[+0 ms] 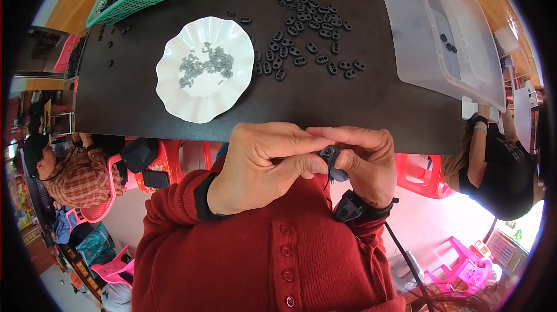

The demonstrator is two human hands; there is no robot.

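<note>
Partly covered, the small, black, rounded plastic piece (329,153) is clamped by your left hand (264,164) and right hand (369,164), both curled nearly closed.

No lettering can be read in this view. Small pale marks (512,144), apparently print, stand on the black shirt (500,178) of a person at the right (too small to make out, and near the curved rim). At the lower left, a dark strip (85,271) bears yellowish marks, slanted and blurred, that may be characters. Toward the left rim, a multicoloured panel (22,207) shows bright patches; whether these are written or pictorial cannot be told.
</note>
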